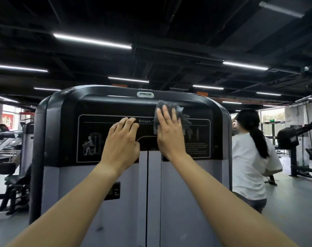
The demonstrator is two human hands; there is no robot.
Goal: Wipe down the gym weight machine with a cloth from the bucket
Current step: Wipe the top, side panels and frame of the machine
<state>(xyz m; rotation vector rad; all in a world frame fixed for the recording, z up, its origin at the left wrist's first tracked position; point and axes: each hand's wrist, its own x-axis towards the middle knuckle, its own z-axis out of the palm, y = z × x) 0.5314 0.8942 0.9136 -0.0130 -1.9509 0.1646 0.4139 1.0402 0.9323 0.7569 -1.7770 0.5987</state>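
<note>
The grey cloth (185, 118) lies flat on the machine's (101, 107) black top panel, just below its badge (145, 94). The right hand (169, 134) presses it there with straight, spread fingers (166, 115). Left of the cloth, the left hand (122, 141) rests arched fingertips on the panel, holding nothing.

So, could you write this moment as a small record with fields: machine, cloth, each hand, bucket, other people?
machine: weight machine, black upper panel with Precor badge, grey lower cover
cloth: grey cloth, flat against the upper panel, right of centre
right hand: right hand presses the cloth to the panel with straight fingers
left hand: left hand rests its fingertips on the panel, holds nothing
bucket: not in view
other people: person in white shirt beyond the machine's right side
</note>
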